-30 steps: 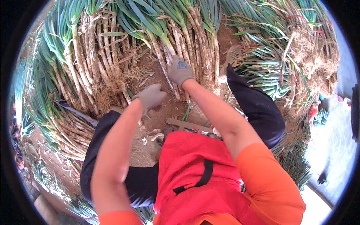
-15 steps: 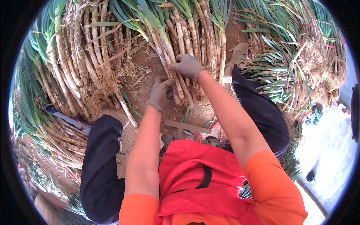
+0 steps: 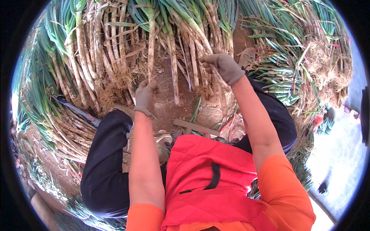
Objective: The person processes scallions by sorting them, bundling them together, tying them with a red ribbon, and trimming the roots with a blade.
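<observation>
My gloved left hand point(image 3: 146, 96) is closed round the lower end of a green onion point(image 3: 151, 50), whose pale stalk stands almost straight up from the fist. To the right, my gloved right hand point(image 3: 223, 67) grips another green onion point(image 3: 201, 35), which slants up and left out of the fingers. Between my hands a single long stalk point(image 3: 173, 71) hangs apart from the others. Behind it are more green onions point(image 3: 194, 63) with soil-stained stalks and stringy roots.
A large heap of green onions point(image 3: 83, 50) lies on the left, by a long blue-grey tool point(image 3: 77, 111). Tied bundles point(image 3: 323, 50) with red string are stacked on the right. A flat wooden strip point(image 3: 196, 127) and pinkish strings point(image 3: 231, 125) lie before my red apron point(image 3: 208, 161).
My hands have moved apart, the left one leftward and the right one rightward. The stalks that were together between them are now separated, one in each hand.
</observation>
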`<control>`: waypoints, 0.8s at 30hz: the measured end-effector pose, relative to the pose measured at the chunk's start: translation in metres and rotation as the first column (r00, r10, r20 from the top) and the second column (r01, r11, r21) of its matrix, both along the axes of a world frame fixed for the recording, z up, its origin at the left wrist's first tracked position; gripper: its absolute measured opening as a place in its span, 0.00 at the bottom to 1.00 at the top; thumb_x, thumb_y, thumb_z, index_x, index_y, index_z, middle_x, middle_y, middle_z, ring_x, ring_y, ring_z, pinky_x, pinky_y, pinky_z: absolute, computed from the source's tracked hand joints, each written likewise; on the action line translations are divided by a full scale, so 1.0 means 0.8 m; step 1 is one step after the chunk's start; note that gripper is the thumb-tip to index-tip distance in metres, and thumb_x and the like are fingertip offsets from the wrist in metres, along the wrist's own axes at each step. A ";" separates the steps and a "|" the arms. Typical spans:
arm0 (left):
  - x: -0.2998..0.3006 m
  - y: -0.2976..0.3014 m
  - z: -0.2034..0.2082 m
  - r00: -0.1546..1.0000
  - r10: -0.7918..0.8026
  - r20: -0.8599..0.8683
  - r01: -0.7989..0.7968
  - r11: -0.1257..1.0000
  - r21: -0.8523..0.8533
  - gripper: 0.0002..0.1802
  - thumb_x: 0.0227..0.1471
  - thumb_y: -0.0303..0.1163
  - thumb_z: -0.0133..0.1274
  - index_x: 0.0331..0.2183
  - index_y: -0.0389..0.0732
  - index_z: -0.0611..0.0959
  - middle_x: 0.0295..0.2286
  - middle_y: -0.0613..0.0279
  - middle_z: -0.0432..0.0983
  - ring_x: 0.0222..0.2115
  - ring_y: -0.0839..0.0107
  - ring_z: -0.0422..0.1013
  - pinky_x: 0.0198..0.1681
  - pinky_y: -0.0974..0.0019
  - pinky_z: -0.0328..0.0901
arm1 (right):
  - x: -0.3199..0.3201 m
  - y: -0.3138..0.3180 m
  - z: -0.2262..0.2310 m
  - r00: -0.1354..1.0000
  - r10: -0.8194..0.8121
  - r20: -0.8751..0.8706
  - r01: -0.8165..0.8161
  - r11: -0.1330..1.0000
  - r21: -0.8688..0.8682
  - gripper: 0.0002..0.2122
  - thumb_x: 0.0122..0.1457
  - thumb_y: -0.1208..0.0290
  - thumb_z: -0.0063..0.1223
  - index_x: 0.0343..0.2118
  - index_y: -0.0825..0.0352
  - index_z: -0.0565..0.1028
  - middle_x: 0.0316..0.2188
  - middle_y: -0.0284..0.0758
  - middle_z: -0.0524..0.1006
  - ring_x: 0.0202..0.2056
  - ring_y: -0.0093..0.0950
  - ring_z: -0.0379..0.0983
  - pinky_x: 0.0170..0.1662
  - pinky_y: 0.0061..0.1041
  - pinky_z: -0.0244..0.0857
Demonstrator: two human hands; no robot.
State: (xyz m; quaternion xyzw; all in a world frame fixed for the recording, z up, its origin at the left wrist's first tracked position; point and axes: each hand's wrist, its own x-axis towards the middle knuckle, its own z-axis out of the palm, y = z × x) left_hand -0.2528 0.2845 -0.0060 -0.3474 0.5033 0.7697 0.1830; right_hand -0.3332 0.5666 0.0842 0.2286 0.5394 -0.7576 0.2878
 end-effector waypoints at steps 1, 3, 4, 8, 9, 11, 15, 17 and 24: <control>0.003 -0.011 -0.008 1.000 0.016 -0.014 -0.016 1.000 0.014 0.11 0.55 0.30 0.55 0.39 0.37 0.76 0.27 0.63 0.74 0.25 0.73 0.72 0.27 0.70 0.67 | 0.000 0.005 0.007 1.000 -0.014 -0.012 0.014 0.998 -0.065 0.09 0.56 0.80 0.53 0.39 0.75 0.68 0.29 0.39 0.75 0.25 0.25 0.74 0.26 0.23 0.70; 0.000 -0.023 -0.011 0.998 0.044 -0.041 -0.042 0.998 0.047 0.10 0.56 0.30 0.54 0.40 0.38 0.76 0.27 0.64 0.75 0.25 0.72 0.73 0.27 0.68 0.69 | 0.001 0.009 0.024 0.999 -0.027 -0.042 0.020 0.988 -0.154 0.09 0.58 0.78 0.52 0.39 0.74 0.68 0.30 0.40 0.76 0.27 0.26 0.75 0.29 0.23 0.71; -0.001 -0.023 -0.006 0.999 -0.023 -0.025 0.024 1.000 0.004 0.08 0.57 0.32 0.53 0.38 0.39 0.76 0.28 0.64 0.75 0.24 0.72 0.72 0.26 0.69 0.68 | 0.005 0.008 0.035 0.998 -0.058 -0.035 0.049 0.977 -0.209 0.09 0.59 0.78 0.52 0.39 0.74 0.68 0.31 0.41 0.76 0.28 0.26 0.75 0.29 0.23 0.71; 0.009 -0.018 0.007 0.997 -0.066 -0.039 0.065 0.998 -0.028 0.15 0.56 0.34 0.54 0.43 0.36 0.76 0.31 0.59 0.76 0.30 0.66 0.74 0.34 0.66 0.69 | 0.031 -0.030 0.051 0.993 -0.051 -0.107 0.027 0.976 -0.214 0.14 0.61 0.78 0.48 0.48 0.74 0.63 0.37 0.43 0.75 0.32 0.27 0.76 0.34 0.23 0.74; 0.016 -0.011 0.001 0.993 -0.094 -0.064 0.075 0.963 -0.260 0.17 0.54 0.34 0.55 0.44 0.36 0.76 0.32 0.58 0.76 0.32 0.64 0.74 0.36 0.65 0.69 | 0.035 -0.045 0.042 0.992 -0.025 -0.126 0.006 0.988 -0.155 0.15 0.62 0.77 0.47 0.50 0.72 0.63 0.38 0.43 0.75 0.33 0.27 0.76 0.35 0.23 0.74; 0.028 -0.004 0.006 0.984 -0.179 -0.024 0.113 0.713 -0.692 0.20 0.53 0.34 0.56 0.47 0.36 0.75 0.34 0.56 0.77 0.35 0.61 0.74 0.39 0.65 0.68 | 0.043 -0.068 0.025 0.996 -0.040 -0.081 0.028 0.990 -0.139 0.20 0.59 0.81 0.49 0.53 0.73 0.60 0.39 0.43 0.75 0.35 0.29 0.77 0.36 0.23 0.75; 0.043 0.028 0.044 0.993 -0.113 -0.016 0.094 0.893 -0.440 0.25 0.55 0.42 0.56 0.49 0.37 0.74 0.38 0.57 0.77 0.37 0.60 0.73 0.42 0.60 0.67 | 0.068 -0.092 0.010 0.999 -0.026 -0.047 0.021 0.995 -0.102 0.26 0.55 0.85 0.49 0.57 0.73 0.56 0.40 0.44 0.74 0.37 0.32 0.76 0.40 0.25 0.75; 0.048 0.060 0.084 0.999 -0.024 0.030 0.015 0.963 0.270 0.26 0.57 0.45 0.55 0.50 0.38 0.73 0.38 0.58 0.77 0.36 0.61 0.73 0.43 0.60 0.67 | 0.075 -0.109 -0.009 0.998 -0.062 0.010 0.063 0.985 -0.163 0.21 0.56 0.84 0.48 0.53 0.73 0.61 0.38 0.42 0.74 0.36 0.31 0.75 0.39 0.26 0.73; 0.079 0.079 0.098 0.993 -0.117 0.032 0.107 0.969 0.221 0.21 0.61 0.33 0.47 0.55 0.42 0.67 0.38 0.54 0.77 0.32 0.60 0.77 0.30 0.55 0.74 | 0.057 -0.122 -0.024 0.971 -0.217 0.096 0.220 0.975 -0.029 0.18 0.55 0.80 0.53 0.50 0.74 0.68 0.36 0.41 0.76 0.33 0.27 0.72 0.36 0.25 0.68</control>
